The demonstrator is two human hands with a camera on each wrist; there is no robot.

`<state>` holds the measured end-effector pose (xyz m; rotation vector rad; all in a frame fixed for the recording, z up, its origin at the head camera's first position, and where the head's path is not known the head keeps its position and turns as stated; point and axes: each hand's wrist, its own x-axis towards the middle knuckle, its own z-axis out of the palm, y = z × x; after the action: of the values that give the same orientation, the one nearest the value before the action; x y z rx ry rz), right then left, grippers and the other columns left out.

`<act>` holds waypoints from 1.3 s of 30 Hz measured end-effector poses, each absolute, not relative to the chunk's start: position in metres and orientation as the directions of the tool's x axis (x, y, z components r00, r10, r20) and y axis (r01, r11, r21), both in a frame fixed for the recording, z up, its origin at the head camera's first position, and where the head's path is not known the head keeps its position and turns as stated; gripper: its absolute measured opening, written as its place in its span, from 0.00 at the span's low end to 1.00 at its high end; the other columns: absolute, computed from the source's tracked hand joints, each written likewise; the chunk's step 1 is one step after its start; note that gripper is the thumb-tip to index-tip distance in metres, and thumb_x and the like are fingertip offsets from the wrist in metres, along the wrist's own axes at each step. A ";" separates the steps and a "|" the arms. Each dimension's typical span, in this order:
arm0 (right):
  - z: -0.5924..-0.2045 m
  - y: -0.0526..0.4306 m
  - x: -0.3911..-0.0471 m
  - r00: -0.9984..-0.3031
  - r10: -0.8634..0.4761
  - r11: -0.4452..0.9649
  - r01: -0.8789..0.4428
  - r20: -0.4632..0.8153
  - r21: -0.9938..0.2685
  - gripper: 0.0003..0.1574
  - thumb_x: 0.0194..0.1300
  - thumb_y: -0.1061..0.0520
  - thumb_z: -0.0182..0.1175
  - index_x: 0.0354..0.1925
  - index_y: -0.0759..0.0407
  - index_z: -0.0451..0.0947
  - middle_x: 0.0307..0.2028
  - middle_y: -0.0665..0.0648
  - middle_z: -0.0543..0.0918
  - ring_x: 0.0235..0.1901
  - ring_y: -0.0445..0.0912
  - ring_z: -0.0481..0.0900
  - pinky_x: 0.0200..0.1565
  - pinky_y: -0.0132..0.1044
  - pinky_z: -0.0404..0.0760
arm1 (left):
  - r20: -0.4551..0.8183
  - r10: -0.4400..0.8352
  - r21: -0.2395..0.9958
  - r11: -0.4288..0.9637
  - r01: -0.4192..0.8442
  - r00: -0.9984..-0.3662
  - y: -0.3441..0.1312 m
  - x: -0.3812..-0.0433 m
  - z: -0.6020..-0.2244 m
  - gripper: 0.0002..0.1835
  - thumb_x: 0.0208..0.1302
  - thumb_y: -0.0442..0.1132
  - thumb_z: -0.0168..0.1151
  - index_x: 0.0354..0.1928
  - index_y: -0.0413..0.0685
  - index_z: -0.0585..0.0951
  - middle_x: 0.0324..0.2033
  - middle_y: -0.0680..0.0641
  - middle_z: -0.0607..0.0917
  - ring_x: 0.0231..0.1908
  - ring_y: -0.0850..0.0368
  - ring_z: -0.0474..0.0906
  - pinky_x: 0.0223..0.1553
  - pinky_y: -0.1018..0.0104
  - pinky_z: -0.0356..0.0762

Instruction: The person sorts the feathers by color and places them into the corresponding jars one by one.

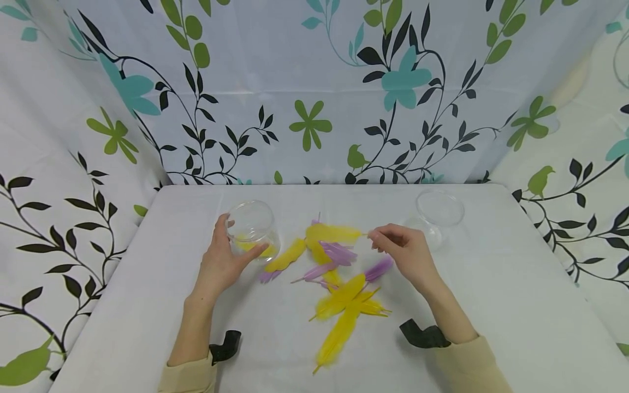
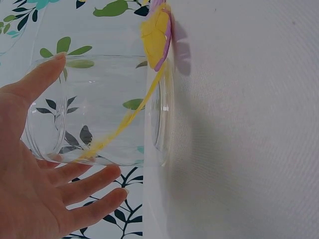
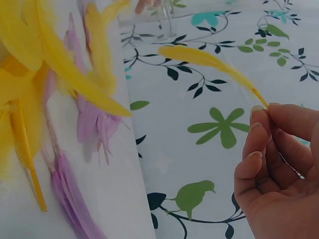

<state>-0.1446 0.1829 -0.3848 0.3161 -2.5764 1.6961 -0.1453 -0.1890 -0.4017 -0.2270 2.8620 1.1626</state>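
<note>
My left hand (image 1: pixel 221 265) holds a clear glass jar (image 1: pixel 251 222), thumb on one side and fingers on the other. The jar stands upright on the white table. Inside it, a yellow feather (image 2: pixel 119 130) leans against the wall, plain in the left wrist view. My right hand (image 1: pixel 407 252) pinches another yellow feather (image 3: pixel 209 59) by its quill between thumb and fingertips, above the table. Below and between the hands lies a loose pile of yellow feathers (image 1: pixel 340 333) and purple feathers (image 1: pixel 337 254), several of them overlapping.
A second clear glass vessel (image 1: pixel 439 209) stands at the back right, beyond my right hand. The white table (image 1: pixel 501 305) ends at a patterned curtain (image 1: pixel 236 65) behind and on both sides. Some feathers lie close beside the held jar.
</note>
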 end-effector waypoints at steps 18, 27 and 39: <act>-0.368 0.155 -0.150 -0.974 -0.083 0.197 -0.224 0.212 -0.954 0.15 0.69 0.49 0.64 0.42 0.60 0.86 0.30 0.52 0.85 0.34 0.54 0.81 0.41 0.34 0.83 | -0.099 -0.115 0.690 0.708 -0.152 -0.988 -0.190 -0.144 -0.400 0.62 0.57 0.68 0.66 0.79 0.53 0.38 0.76 0.40 0.56 0.71 0.31 0.59 0.61 0.27 0.65; -0.368 0.139 -0.155 -0.978 -0.078 0.180 -0.207 0.195 -0.962 0.15 0.69 0.49 0.64 0.42 0.59 0.86 0.30 0.53 0.85 0.33 0.49 0.80 0.42 0.34 0.83 | -0.100 -0.116 0.688 0.709 -0.153 -0.988 -0.188 -0.145 -0.401 0.63 0.56 0.69 0.66 0.79 0.53 0.38 0.76 0.39 0.57 0.71 0.30 0.59 0.62 0.27 0.63; -0.366 0.122 -0.152 -0.979 -0.087 0.173 -0.196 0.183 -0.965 0.14 0.70 0.50 0.63 0.43 0.59 0.85 0.33 0.59 0.85 0.33 0.50 0.80 0.43 0.36 0.83 | -0.086 -0.115 0.691 0.709 -0.142 -0.990 -0.189 -0.145 -0.403 0.62 0.56 0.69 0.66 0.79 0.53 0.38 0.76 0.39 0.57 0.71 0.31 0.60 0.62 0.28 0.65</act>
<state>-0.1525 0.1224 -0.3664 0.2828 -2.3387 1.9472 -0.1447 -0.1891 -0.4026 -0.2157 2.8700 1.1649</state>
